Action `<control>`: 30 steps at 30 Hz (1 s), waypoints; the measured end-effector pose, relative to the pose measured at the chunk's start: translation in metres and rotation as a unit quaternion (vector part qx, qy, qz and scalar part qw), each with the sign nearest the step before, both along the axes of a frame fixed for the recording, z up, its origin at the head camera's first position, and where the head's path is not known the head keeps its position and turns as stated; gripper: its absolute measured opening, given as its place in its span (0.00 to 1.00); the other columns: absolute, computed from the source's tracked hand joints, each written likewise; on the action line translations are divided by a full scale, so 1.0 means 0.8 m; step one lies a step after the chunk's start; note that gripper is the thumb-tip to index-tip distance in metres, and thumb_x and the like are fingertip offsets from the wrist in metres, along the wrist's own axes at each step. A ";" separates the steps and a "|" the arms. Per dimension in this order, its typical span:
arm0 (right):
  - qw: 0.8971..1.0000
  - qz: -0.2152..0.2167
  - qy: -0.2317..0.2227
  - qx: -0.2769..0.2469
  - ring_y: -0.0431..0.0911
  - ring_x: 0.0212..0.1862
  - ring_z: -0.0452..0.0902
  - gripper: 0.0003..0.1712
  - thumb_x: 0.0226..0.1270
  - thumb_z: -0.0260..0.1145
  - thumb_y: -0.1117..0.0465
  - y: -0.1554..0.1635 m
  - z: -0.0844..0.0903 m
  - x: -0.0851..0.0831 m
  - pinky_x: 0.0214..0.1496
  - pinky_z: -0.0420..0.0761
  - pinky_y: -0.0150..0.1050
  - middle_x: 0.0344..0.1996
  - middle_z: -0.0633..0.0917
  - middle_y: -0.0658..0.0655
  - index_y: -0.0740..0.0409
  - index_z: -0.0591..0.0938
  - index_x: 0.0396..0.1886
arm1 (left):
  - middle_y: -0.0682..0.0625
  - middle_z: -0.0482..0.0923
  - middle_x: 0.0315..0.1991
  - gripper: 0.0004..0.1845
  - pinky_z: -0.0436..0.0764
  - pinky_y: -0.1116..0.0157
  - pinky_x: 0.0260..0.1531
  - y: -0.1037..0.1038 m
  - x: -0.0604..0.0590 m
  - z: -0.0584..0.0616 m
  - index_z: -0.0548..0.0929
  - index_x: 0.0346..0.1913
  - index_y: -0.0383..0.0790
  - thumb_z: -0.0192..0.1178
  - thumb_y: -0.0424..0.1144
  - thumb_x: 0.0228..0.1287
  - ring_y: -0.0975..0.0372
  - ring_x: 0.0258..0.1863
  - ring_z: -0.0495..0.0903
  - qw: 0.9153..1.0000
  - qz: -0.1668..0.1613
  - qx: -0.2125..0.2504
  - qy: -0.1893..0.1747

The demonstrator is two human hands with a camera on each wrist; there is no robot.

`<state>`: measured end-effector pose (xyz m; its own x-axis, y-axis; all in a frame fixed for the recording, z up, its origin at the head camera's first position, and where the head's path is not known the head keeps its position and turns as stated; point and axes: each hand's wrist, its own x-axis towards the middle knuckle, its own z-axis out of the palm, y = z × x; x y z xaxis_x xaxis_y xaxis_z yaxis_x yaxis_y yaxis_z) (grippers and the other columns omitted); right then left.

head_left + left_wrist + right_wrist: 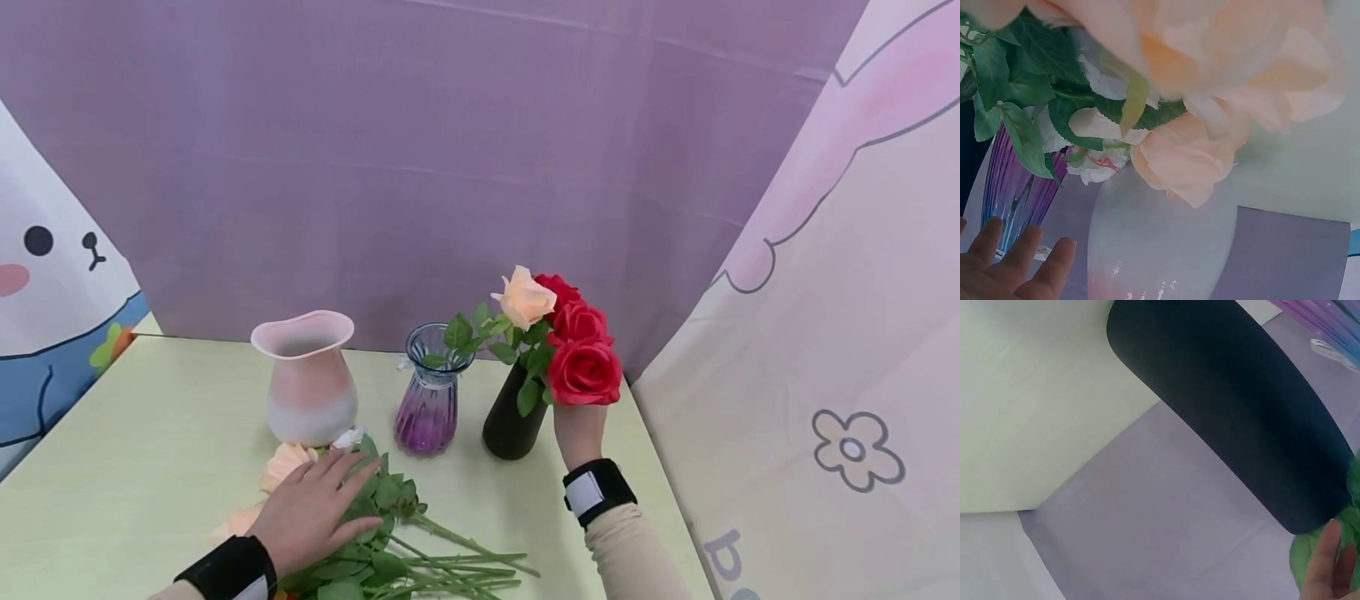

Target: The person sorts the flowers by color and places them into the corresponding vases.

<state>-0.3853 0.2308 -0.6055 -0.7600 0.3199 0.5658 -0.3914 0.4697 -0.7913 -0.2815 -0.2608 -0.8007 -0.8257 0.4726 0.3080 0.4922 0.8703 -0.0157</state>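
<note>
Roses (577,350), three red and one peach, already stand in the black vase (510,421) at the right of the worktop (150,433), so that vase looks filled. The right hand (579,432) is up behind the lowest red bloom; in the head view the flower hides its fingers, and the right wrist view shows only fingertips (1325,569) by a green leaf beside the dark vase wall, so I cannot tell whether they pinch a stem or merely touch. The left hand (315,508) lies flat, fingers (1022,256) straight and slightly spread, on the loose bunch (390,533) of leafy stems lying on the worktop, with peach and white blooms just beside it. The pink vase (309,379) and the purple glass vase (429,400) stand between the hands and hold no stems that I can see. Judged from this, one vase is done, and the loose flowers and two vases remain.
</note>
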 end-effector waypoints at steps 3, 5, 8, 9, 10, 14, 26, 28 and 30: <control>0.999 -0.014 0.011 0.035 0.47 0.59 0.76 0.39 0.52 0.80 0.52 0.007 -0.030 -0.021 0.57 0.81 0.47 0.57 0.81 0.52 0.50 0.75 0.64 | 0.65 0.40 0.80 0.52 0.44 0.35 0.74 0.004 0.003 -0.002 0.49 0.77 0.73 0.44 0.86 0.49 0.58 0.81 0.39 1.000 -0.006 0.007 -0.005; 0.999 -0.019 0.006 0.046 0.47 0.59 0.76 0.40 0.51 0.80 0.49 0.012 -0.051 -0.035 0.56 0.81 0.47 0.57 0.81 0.52 0.50 0.75 0.64 | 0.65 0.41 0.80 0.52 0.43 0.35 0.75 0.007 0.006 -0.001 0.49 0.78 0.72 0.44 0.86 0.50 0.57 0.81 0.40 1.000 -0.011 0.008 -0.001; 0.999 -0.019 -0.020 0.039 0.46 0.57 0.77 0.39 0.52 0.79 0.43 0.015 -0.066 -0.045 0.55 0.81 0.46 0.55 0.82 0.52 0.50 0.76 0.62 | 0.64 0.41 0.80 0.51 0.42 0.36 0.75 0.010 0.011 0.001 0.49 0.78 0.72 0.44 0.85 0.51 0.57 0.81 0.40 1.000 -0.015 0.007 0.001; 0.999 -0.017 -0.032 0.032 0.45 0.57 0.77 0.39 0.52 0.78 0.40 0.015 -0.068 -0.047 0.54 0.80 0.45 0.54 0.82 0.51 0.49 0.77 0.62 | 0.64 0.41 0.80 0.51 0.41 0.37 0.76 0.010 0.012 0.001 0.49 0.78 0.72 0.44 0.85 0.51 0.57 0.81 0.39 1.000 -0.015 0.006 0.001; 0.999 -0.012 -0.044 0.026 0.44 0.56 0.77 0.39 0.52 0.77 0.38 0.015 -0.072 -0.049 0.54 0.81 0.43 0.54 0.82 0.50 0.49 0.77 0.61 | 0.64 0.41 0.80 0.51 0.41 0.38 0.76 0.010 0.013 0.001 0.49 0.78 0.72 0.44 0.85 0.51 0.56 0.81 0.39 1.000 -0.015 0.004 0.002; 0.996 0.024 -0.087 -0.007 0.46 0.50 0.80 0.31 0.56 0.75 0.42 0.006 -0.067 -0.039 0.47 0.84 0.40 0.48 0.84 0.52 0.51 0.81 0.56 | 0.64 0.41 0.80 0.51 0.39 0.39 0.77 0.008 0.015 -0.005 0.49 0.78 0.72 0.44 0.85 0.51 0.57 0.81 0.40 1.000 -0.012 0.004 0.005; 0.994 0.049 -0.095 0.010 0.46 0.30 0.83 0.13 0.69 0.66 0.61 -0.008 -0.043 0.005 0.29 0.87 0.38 0.41 0.82 0.55 0.53 0.80 0.52 | 0.66 0.39 0.80 0.51 0.55 0.35 0.71 -0.003 0.018 -0.016 0.49 0.78 0.72 0.43 0.85 0.51 0.56 0.80 0.46 1.000 -0.004 -0.003 -0.005; 0.996 0.042 -0.085 0.001 0.44 0.26 0.83 0.14 0.69 0.66 0.53 -0.002 -0.061 -0.002 0.27 0.86 0.38 0.37 0.82 0.52 0.51 0.80 0.51 | 0.66 0.40 0.80 0.51 0.53 0.35 0.72 -0.009 0.018 -0.012 0.49 0.77 0.73 0.44 0.85 0.50 0.57 0.80 0.44 1.000 0.001 0.001 -0.003; 0.995 0.036 -0.090 -0.016 0.44 0.24 0.83 0.19 0.67 0.67 0.45 0.004 -0.081 -0.011 0.27 0.87 0.39 0.33 0.83 0.50 0.48 0.79 0.52 | 0.65 0.39 0.80 0.51 0.52 0.35 0.72 -0.016 0.018 -0.009 0.49 0.77 0.73 0.44 0.85 0.50 0.58 0.81 0.41 1.000 0.009 0.000 -0.003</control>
<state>-0.3939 0.2340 -0.6701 -0.8699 0.2764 0.4085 -0.2739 0.4180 -0.8661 -0.2674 -0.2733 -0.8077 -0.8358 0.4580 0.3027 0.4767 0.8789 -0.0134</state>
